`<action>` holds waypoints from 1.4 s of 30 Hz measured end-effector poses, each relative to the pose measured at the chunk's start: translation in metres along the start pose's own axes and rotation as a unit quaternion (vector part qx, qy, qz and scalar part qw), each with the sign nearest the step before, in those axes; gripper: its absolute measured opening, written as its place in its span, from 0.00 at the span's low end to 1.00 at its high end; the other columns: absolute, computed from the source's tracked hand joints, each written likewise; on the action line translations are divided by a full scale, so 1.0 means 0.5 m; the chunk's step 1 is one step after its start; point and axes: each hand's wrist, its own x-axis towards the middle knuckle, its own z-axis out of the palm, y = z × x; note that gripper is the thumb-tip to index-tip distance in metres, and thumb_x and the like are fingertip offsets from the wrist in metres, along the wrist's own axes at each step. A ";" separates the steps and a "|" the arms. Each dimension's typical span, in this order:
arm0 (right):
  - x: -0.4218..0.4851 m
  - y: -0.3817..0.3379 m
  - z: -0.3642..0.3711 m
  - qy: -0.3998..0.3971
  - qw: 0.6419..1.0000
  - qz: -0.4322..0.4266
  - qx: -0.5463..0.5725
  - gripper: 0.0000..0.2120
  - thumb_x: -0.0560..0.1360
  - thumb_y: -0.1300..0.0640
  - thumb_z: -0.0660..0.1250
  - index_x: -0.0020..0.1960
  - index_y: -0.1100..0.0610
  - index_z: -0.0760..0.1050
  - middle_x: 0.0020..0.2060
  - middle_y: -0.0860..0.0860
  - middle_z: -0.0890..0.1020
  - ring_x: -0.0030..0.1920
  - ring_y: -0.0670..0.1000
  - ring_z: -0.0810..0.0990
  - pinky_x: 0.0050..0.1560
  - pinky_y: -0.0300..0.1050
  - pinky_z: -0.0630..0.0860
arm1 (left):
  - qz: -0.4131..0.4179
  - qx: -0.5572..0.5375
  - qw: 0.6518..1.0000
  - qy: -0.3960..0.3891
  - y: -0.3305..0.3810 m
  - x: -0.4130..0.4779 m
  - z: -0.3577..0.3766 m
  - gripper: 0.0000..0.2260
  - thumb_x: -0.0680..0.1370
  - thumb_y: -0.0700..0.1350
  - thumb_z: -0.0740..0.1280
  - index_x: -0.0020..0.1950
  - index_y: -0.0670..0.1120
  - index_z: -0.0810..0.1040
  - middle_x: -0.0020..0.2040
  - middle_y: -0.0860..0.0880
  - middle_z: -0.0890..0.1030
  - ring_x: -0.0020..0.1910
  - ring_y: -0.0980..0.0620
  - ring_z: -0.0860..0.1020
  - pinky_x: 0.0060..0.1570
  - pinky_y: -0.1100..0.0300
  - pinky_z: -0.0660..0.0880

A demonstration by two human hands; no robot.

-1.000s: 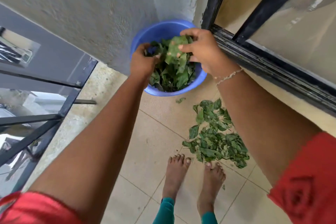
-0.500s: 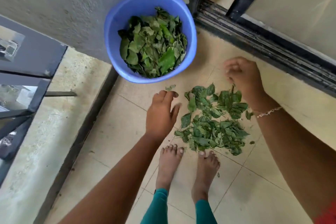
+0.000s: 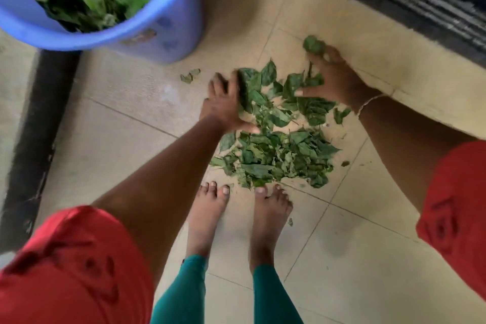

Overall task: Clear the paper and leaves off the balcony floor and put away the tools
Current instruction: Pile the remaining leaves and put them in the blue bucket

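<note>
Leaves [image 3: 273, 155] mid-frame: I've got my left hand [image 3: 223, 105] and right hand [image 3: 339, 79] spread wide around them, scooping; next, lift into the bucket [image 3: 168, 23] upper left.

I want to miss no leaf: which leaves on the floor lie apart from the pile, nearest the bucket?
The two small leaf scraps left of the left hand, lying alone between the pile and the blue bucket.

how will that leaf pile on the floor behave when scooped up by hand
The leaf pile is many thin, crumpled loose pieces, so probably light and floppy. Strays lie apart by the bucket, so bits will likely spill between the left hand and right hand.
</note>
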 end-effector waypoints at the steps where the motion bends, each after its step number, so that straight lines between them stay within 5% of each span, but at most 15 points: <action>1: -0.020 -0.002 0.025 -0.014 1.000 -0.011 -0.001 0.48 0.64 0.40 0.73 0.76 0.48 0.52 0.76 0.59 0.47 0.74 0.64 0.49 0.71 0.64 0.56 | 0.014 -0.004 1.000 -0.009 0.023 -0.015 0.030 0.64 0.59 0.61 0.76 0.74 0.49 0.30 0.75 0.36 0.36 0.74 0.35 0.39 0.71 0.41 0.49; 7: -0.169 -0.020 0.185 -0.057 0.991 -0.029 -0.121 0.58 0.59 0.36 0.74 0.76 0.46 0.41 0.75 0.58 0.39 0.74 0.67 0.44 0.66 0.67 0.60 | 0.059 0.159 0.985 -0.039 0.076 -0.093 0.163 0.64 0.60 0.67 0.73 0.73 0.47 0.28 0.73 0.34 0.33 0.74 0.35 0.37 0.71 0.40 0.47; 9: -0.200 -0.023 0.228 -0.037 0.981 -0.034 -0.188 0.58 0.59 0.37 0.75 0.76 0.47 0.43 0.75 0.61 0.44 0.73 0.67 0.49 0.62 0.66 0.66 | 0.073 0.226 0.971 -0.022 0.074 -0.105 0.188 0.60 0.64 0.65 0.72 0.74 0.46 0.29 0.74 0.34 0.35 0.75 0.35 0.41 0.70 0.39 0.54; 11: -0.209 -0.024 0.257 0.007 0.974 -0.034 -0.223 0.50 0.59 0.44 0.78 0.74 0.49 0.57 0.73 0.64 0.57 0.70 0.67 0.61 0.52 0.62 0.75 | 0.083 0.249 0.965 0.009 0.069 -0.105 0.194 0.49 0.73 0.55 0.70 0.75 0.46 0.35 0.75 0.34 0.42 0.74 0.36 0.49 0.67 0.40 0.63; 15: -0.190 -0.027 0.253 0.121 0.979 -0.070 -0.148 0.17 0.65 0.66 0.70 0.53 0.59 0.77 0.56 0.65 0.76 0.49 0.67 0.77 0.31 0.54 0.80 | 0.102 0.166 0.979 0.055 0.068 -0.087 0.166 0.24 0.79 0.39 0.60 0.72 0.45 0.55 0.69 0.38 0.60 0.65 0.42 0.64 0.54 0.53 0.75; 18: -0.180 -0.014 0.226 0.118 0.989 -0.060 -0.067 0.16 0.68 0.73 0.64 0.53 0.62 0.76 0.58 0.63 0.73 0.47 0.64 0.77 0.36 0.54 0.80 | 0.083 0.085 0.992 0.051 0.077 -0.078 0.134 0.23 0.77 0.32 0.58 0.71 0.44 0.61 0.64 0.39 0.67 0.60 0.42 0.71 0.55 0.52 0.75; 23: -0.215 -0.006 0.148 0.110 0.989 -0.022 0.095 0.09 0.69 0.70 0.69 0.47 0.60 0.78 0.50 0.57 0.76 0.40 0.51 0.74 0.40 0.40 0.70 | 0.056 -0.042 0.994 0.086 0.087 -0.114 0.075 0.21 0.77 0.31 0.60 0.69 0.43 0.67 0.59 0.42 0.74 0.53 0.44 0.77 0.54 0.53 0.77; 26: -0.252 -0.023 0.087 0.075 0.981 0.002 0.182 0.08 0.68 0.68 0.72 0.42 0.58 0.78 0.49 0.57 0.79 0.50 0.54 0.78 0.48 0.37 0.68 | 0.049 -0.135 0.983 0.110 0.097 -0.163 0.031 0.13 0.78 0.34 0.61 0.62 0.39 0.73 0.50 0.43 0.75 0.43 0.51 0.75 0.50 0.57 0.77; 29: -0.293 -0.065 0.014 0.072 0.956 0.022 0.285 0.09 0.67 0.67 0.72 0.40 0.55 0.76 0.44 0.51 0.81 0.51 0.53 0.79 0.51 0.39 0.70 | 0.022 -0.285 0.950 0.125 0.103 -0.215 -0.026 0.07 0.77 0.34 0.64 0.54 0.38 0.76 0.47 0.45 0.79 0.38 0.51 0.78 0.41 0.60 0.79; 33: -0.337 -0.162 -0.105 0.071 0.908 -0.005 0.412 0.09 0.68 0.69 0.71 0.39 0.55 0.77 0.35 0.43 0.81 0.42 0.47 0.80 0.48 0.43 0.75 | -0.006 -0.470 0.865 0.173 0.098 -0.277 -0.127 0.07 0.73 0.34 0.67 0.48 0.44 0.77 0.45 0.44 0.83 0.45 0.44 0.80 0.48 0.53 0.78; 36: -0.350 -0.254 -0.190 0.071 0.868 -0.047 0.489 0.11 0.67 0.70 0.71 0.38 0.54 0.77 0.33 0.43 0.82 0.39 0.43 0.80 0.43 0.40 0.77 | 0.018 -0.574 0.789 0.219 0.084 -0.321 -0.228 0.12 0.68 0.38 0.70 0.47 0.52 0.78 0.46 0.49 0.84 0.49 0.48 0.81 0.55 0.45 0.77; 38: -0.340 -0.324 -0.238 0.081 0.859 -0.090 0.498 0.11 0.68 0.70 0.70 0.38 0.53 0.77 0.34 0.44 0.81 0.38 0.43 0.79 0.43 0.37 0.77 | 0.043 -0.608 0.744 0.272 0.062 -0.339 -0.301 0.13 0.66 0.40 0.70 0.49 0.50 0.78 0.45 0.52 0.83 0.49 0.52 0.81 0.56 0.48 0.77; 42: -0.269 -0.462 -0.311 0.116 0.883 -0.178 0.419 0.10 0.69 0.66 0.71 0.42 0.53 0.76 0.37 0.41 0.79 0.37 0.35 0.76 0.43 0.29 0.72 | 0.061 -0.576 0.727 0.369 -0.008 -0.323 -0.424 0.15 0.66 0.38 0.72 0.51 0.48 0.76 0.48 0.49 0.82 0.51 0.50 0.80 0.57 0.50 0.76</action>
